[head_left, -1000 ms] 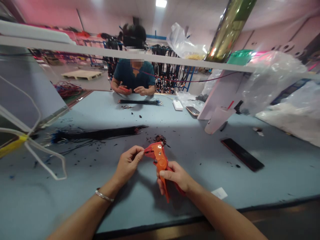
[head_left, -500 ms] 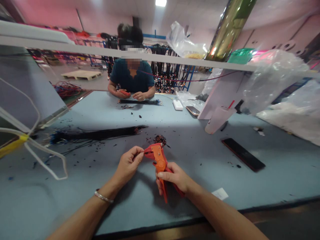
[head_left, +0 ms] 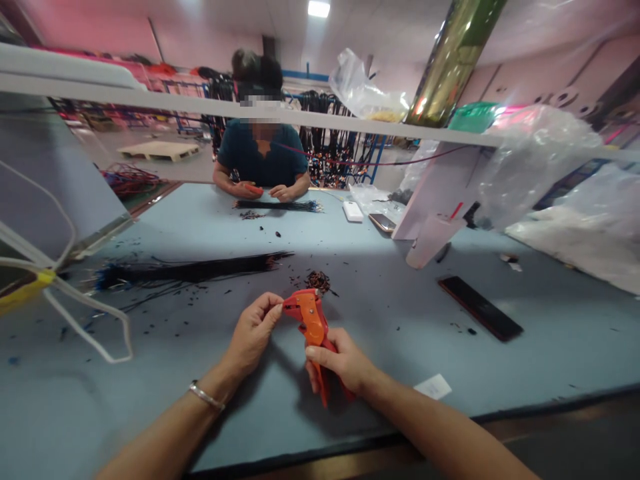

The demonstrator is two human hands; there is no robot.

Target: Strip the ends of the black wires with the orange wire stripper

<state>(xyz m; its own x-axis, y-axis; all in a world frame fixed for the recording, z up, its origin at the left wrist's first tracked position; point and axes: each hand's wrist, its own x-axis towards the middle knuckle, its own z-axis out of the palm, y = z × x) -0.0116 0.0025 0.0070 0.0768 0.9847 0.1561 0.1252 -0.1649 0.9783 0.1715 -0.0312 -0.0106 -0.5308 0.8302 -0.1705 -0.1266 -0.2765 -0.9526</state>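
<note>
Blue tabletop (head_left: 270,413), lower centre: my right hand (head_left: 346,363) clasps orange pliers (head_left: 313,323), nose pointing frame-left at my left hand (head_left: 251,335), fingers pinched, contents unclear

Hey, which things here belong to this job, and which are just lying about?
Likely the job's:
- red and orange pliers, in right hand
- long bundle of thin black wires

Just lying about:
- flat black rectangular phone
- translucent plastic cup, red straw
- small white card
</note>
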